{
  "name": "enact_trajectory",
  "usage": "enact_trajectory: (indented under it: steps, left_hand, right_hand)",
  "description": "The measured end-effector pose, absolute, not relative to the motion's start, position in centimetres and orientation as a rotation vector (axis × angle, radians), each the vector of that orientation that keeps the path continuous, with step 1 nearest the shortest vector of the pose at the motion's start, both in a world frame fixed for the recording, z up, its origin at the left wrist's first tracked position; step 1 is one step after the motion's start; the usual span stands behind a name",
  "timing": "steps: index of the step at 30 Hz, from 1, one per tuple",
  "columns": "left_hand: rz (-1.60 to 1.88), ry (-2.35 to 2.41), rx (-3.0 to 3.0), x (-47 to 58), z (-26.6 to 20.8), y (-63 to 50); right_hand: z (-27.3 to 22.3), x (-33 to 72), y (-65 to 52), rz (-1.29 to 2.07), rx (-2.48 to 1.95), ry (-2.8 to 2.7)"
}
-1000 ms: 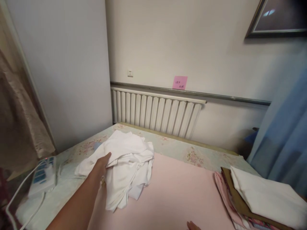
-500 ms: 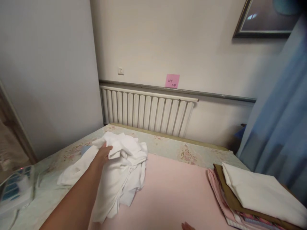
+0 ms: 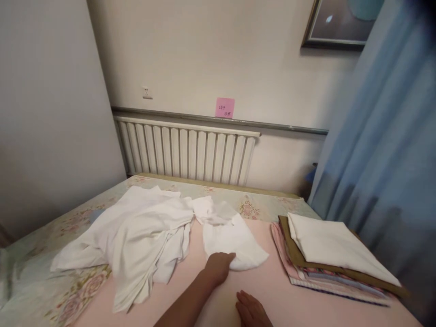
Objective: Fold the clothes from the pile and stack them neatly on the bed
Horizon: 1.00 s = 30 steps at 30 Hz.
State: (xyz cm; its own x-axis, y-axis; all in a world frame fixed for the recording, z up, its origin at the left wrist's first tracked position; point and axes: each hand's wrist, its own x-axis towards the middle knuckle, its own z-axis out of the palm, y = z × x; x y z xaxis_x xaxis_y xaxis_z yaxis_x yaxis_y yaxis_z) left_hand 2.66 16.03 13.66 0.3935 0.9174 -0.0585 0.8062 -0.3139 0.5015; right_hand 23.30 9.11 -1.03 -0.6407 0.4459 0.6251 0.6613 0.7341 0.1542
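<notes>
Left hand pinching the white cloth at its near edge — right hand empty, fingers extended. Cloth's between heap and stack — far end seemingly touching the heap, so a hard tug could drag both.

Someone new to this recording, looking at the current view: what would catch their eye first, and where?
Probably the rumpled heap of white cloth on the left of the bed, with the left hand gripping another white piece at the centre. Next, the neatly folded stack on the right, white on top with brown beneath. Against the pale wall, the pink note above the radiator also stands out.
</notes>
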Motion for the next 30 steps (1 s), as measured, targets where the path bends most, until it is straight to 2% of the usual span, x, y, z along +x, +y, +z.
enact_trajectory:
  steps: [12,15,19,24,30]
  left_hand:
    - [0.178,1.505,2.310,3.8,12.8,11.9]
    - [0.195,1.533,2.306,3.2,11.8,10.6]
    - [0.257,1.569,2.319,2.2,9.7,9.0]
    - [0.295,1.622,2.306,1.9,8.7,7.0]
    - [0.230,1.624,2.224,5.0,11.5,3.4]
  right_hand:
    - [2.1,21.9,5.9,-0.062,-1.100,-2.128]
    - [2.5,22.3,5.7,0.160,-1.268,-1.806]
    - [3.7,23.5,6.7,0.608,-1.557,-1.018]
    - [6.2,25.0,7.7,1.173,-1.277,-0.477]
    - [8.3,24.1,4.5,1.462,-1.072,-0.436]
